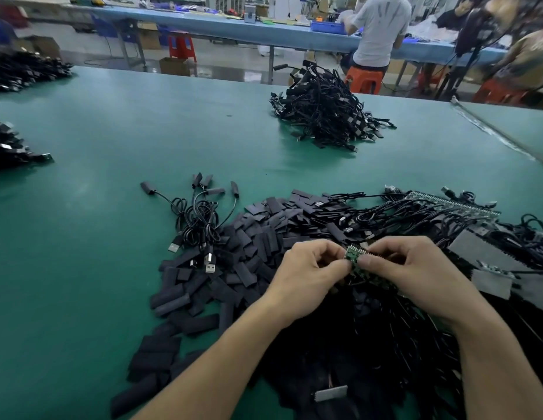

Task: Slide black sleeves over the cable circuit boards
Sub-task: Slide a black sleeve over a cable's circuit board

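circuit board [353, 256]: any markings are showing too small to read.
blue crate [328, 26], cardboard box [173, 66], far side: nothing legible is showing.

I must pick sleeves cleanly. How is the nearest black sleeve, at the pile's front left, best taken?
Probably pinch the black sleeve across its narrow width, coming from above and the left: it lies flat and long, with green table showing on that side.

Head-worn wide camera looks forward and down, close over the table [82, 268].
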Tool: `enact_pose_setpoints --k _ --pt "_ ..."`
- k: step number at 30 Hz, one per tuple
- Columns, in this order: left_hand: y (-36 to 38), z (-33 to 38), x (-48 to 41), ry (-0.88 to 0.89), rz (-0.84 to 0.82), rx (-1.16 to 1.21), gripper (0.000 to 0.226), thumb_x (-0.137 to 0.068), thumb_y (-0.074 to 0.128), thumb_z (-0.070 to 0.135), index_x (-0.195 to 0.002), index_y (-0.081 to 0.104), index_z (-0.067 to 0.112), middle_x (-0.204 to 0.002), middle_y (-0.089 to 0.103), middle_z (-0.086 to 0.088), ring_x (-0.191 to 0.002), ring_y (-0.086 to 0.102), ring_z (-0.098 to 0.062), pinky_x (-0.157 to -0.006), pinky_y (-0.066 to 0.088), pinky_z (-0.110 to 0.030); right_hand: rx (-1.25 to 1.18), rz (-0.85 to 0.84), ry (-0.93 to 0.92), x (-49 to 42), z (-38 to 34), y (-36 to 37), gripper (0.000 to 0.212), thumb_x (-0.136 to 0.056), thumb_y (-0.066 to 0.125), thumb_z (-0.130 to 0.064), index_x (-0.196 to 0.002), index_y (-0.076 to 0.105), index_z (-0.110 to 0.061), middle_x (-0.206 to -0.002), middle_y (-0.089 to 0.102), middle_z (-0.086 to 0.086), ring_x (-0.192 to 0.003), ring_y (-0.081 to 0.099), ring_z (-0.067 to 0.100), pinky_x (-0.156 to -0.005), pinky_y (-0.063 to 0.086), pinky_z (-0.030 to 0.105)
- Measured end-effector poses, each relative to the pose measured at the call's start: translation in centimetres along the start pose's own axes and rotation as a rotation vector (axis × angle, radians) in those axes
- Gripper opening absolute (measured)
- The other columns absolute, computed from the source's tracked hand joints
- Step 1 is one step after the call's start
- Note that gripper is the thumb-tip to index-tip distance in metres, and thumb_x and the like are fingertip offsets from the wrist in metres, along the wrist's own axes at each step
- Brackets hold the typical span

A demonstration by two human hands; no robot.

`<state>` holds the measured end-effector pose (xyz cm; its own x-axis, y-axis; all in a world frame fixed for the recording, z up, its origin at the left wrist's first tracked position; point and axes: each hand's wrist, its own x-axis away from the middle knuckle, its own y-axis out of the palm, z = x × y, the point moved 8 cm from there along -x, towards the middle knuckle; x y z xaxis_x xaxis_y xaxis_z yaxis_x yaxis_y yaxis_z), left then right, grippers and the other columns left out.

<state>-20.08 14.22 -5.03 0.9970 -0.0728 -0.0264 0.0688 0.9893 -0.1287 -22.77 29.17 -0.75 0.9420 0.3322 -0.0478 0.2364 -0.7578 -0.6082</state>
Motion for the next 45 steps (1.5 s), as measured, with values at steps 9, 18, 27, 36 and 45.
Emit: enact_pose_setpoints --k 9,18,27,36,45 --pt "-0.1 0.3 0.1 0.011 -0.004 0.176 0.01 -0.09 0.074 0.023 -0.083 0.067 0.02 -0.066 0.06 0.012 -0.059 0.055 0.0 -0.051 0.047 -0.017 -0.195 -0.068 -0.073 -0.3 -0.1 0.8 0.01 -0.086 0.073 -0.021 -0.085 0.076 -0.03 -0.072 0.07 -0.004 -0.064 0.056 0.009 -0.059 0.047 0.017" --pt "-0.1 0.3 0.2 -0.038 -0.055 0.26 0.012 -0.087 0.077 0.016 -0.076 0.073 0.019 -0.069 0.065 0.004 -0.064 0.058 -0.004 -0.059 0.05 -0.017 -0.452 -0.178 -0.014 -0.3 0.5 2.1 0.014 -0.08 0.068 -0.018 -0.086 0.077 -0.008 -0.08 0.071 0.007 -0.075 0.063 0.011 -0.067 0.051 0.017" --pt "-0.1 0.3 0.2 -0.064 -0.064 0.316 0.013 -0.085 0.079 0.014 -0.073 0.074 0.017 -0.067 0.066 0.001 -0.061 0.06 -0.008 -0.059 0.051 -0.018 -0.551 -0.233 0.008 -0.2 0.9 2.6 0.015 -0.078 0.071 -0.025 -0.085 0.077 -0.012 -0.08 0.068 0.006 -0.077 0.061 0.013 -0.071 0.052 0.02" --pt "-0.4 0.1 0.4 -0.017 -0.022 0.342 0.013 -0.084 0.078 0.009 -0.074 0.074 0.015 -0.068 0.066 -0.005 -0.06 0.06 -0.011 -0.061 0.053 -0.021 -0.592 -0.263 0.03 -0.2 0.6 3.2 0.016 -0.081 0.068 -0.02 -0.084 0.076 -0.006 -0.083 0.067 0.015 -0.079 0.059 0.022 -0.072 0.052 0.025" --pt "-0.4 0.0 0.3 -0.036 -0.006 0.415 0.008 -0.09 0.073 0.014 -0.082 0.074 0.015 -0.075 0.07 0.0 -0.069 0.065 -0.009 -0.063 0.055 -0.021 -0.664 -0.231 0.076 -0.3 0.7 3.6 0.027 -0.078 0.07 -0.023 -0.093 0.075 -0.002 -0.09 0.071 0.02 -0.081 0.066 0.025 -0.073 0.057 0.029"
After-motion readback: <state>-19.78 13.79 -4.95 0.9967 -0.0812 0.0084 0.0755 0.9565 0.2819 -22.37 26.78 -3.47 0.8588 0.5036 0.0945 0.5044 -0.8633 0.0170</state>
